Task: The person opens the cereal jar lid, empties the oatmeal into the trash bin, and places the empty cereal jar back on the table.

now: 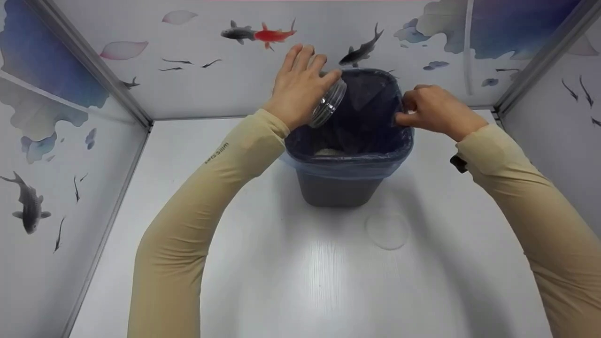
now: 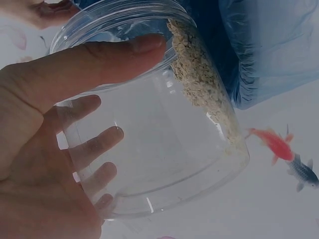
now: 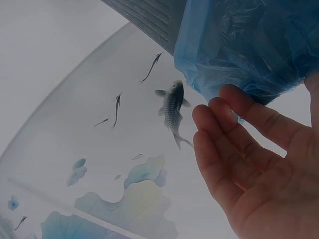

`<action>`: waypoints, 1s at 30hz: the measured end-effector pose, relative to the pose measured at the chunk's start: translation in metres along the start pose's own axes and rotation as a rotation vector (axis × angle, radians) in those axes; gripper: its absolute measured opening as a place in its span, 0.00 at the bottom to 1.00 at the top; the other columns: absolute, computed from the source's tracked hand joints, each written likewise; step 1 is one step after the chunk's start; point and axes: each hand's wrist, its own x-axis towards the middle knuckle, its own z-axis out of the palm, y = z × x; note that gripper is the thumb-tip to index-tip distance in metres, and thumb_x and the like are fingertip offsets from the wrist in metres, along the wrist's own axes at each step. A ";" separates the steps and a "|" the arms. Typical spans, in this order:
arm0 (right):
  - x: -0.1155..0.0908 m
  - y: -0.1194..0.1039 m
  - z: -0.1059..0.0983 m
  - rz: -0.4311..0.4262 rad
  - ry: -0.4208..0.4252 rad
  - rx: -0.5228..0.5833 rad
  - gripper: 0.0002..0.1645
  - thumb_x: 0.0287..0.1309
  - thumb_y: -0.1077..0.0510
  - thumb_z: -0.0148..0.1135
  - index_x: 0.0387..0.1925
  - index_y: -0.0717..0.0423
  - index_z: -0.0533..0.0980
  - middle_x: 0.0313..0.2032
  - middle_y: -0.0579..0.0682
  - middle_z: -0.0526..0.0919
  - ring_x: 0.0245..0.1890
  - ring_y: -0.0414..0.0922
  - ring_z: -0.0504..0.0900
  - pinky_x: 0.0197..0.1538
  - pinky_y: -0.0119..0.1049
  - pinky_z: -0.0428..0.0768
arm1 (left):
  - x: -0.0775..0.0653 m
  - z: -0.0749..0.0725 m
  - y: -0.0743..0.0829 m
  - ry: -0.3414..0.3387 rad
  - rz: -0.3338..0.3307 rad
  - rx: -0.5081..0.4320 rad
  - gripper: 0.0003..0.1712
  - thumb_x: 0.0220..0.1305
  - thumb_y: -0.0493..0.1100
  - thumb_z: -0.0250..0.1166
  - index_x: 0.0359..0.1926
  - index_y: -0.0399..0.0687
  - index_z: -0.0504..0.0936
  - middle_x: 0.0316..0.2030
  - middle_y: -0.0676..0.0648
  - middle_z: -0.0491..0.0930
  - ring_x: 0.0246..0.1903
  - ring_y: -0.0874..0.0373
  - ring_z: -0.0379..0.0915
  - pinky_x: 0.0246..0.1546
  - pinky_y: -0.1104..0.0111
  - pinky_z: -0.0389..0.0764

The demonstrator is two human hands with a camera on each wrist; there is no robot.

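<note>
My left hand holds a clear plastic jar tilted over the left side of a grey trash bin. Its thumb lies across the jar's neck, and the other fingers show through the far wall. Pale dry flakes, like oats, lie along the lower side of the jar up to its mouth. A blue plastic trash bag lines the bin and folds over its rim. At the right rim, my right hand grips the bag's edge, curled fingers outside and thumb partly hidden behind the bag.
A clear round disc, like a lid, lies on the white table in front of the bin. Something pale shows inside the bag. Walls with painted fish enclose the table at the back and sides.
</note>
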 end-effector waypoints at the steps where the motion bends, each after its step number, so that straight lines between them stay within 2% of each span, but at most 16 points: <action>1: 0.000 0.000 0.000 0.001 -0.002 0.002 0.14 0.57 0.55 0.60 0.22 0.61 0.72 0.28 0.56 0.74 0.26 0.51 0.69 0.30 0.44 0.67 | 0.000 0.000 0.000 -0.004 -0.001 -0.001 0.34 0.63 0.33 0.61 0.68 0.56 0.65 0.67 0.41 0.60 0.69 0.42 0.43 0.69 0.54 0.36; 6: -0.001 -0.001 -0.001 0.012 -0.016 0.006 0.14 0.58 0.54 0.60 0.26 0.63 0.74 0.33 0.60 0.76 0.29 0.53 0.72 0.34 0.48 0.70 | 0.000 -0.001 0.000 -0.006 -0.002 -0.001 0.35 0.63 0.33 0.61 0.69 0.57 0.65 0.67 0.41 0.60 0.69 0.42 0.43 0.69 0.54 0.36; 17: 0.001 -0.001 0.000 0.016 -0.018 0.001 0.16 0.58 0.54 0.61 0.22 0.59 0.70 0.24 0.52 0.69 0.24 0.48 0.66 0.27 0.41 0.63 | 0.000 0.000 0.005 0.000 0.005 0.034 0.38 0.60 0.31 0.63 0.70 0.58 0.64 0.66 0.41 0.60 0.69 0.42 0.44 0.69 0.54 0.38; 20: 0.000 -0.001 0.000 0.027 -0.024 0.002 0.16 0.58 0.54 0.60 0.22 0.59 0.70 0.24 0.52 0.69 0.24 0.48 0.66 0.27 0.41 0.63 | 0.001 0.001 0.007 -0.021 0.002 0.068 0.40 0.59 0.32 0.65 0.71 0.57 0.63 0.67 0.41 0.60 0.70 0.42 0.43 0.69 0.54 0.37; 24: 0.001 -0.001 0.000 0.034 -0.023 -0.007 0.16 0.58 0.54 0.60 0.21 0.58 0.69 0.23 0.50 0.67 0.23 0.47 0.64 0.27 0.40 0.61 | 0.002 0.001 0.010 -0.082 0.006 0.114 0.44 0.58 0.39 0.69 0.72 0.56 0.58 0.68 0.40 0.57 0.70 0.42 0.40 0.69 0.54 0.35; 30: 0.001 -0.001 -0.001 0.027 -0.023 -0.015 0.17 0.57 0.53 0.60 0.20 0.58 0.68 0.21 0.49 0.67 0.23 0.47 0.65 0.27 0.40 0.62 | 0.003 0.000 0.011 -0.132 0.011 0.134 0.50 0.54 0.48 0.73 0.73 0.53 0.55 0.69 0.39 0.55 0.71 0.42 0.39 0.69 0.52 0.35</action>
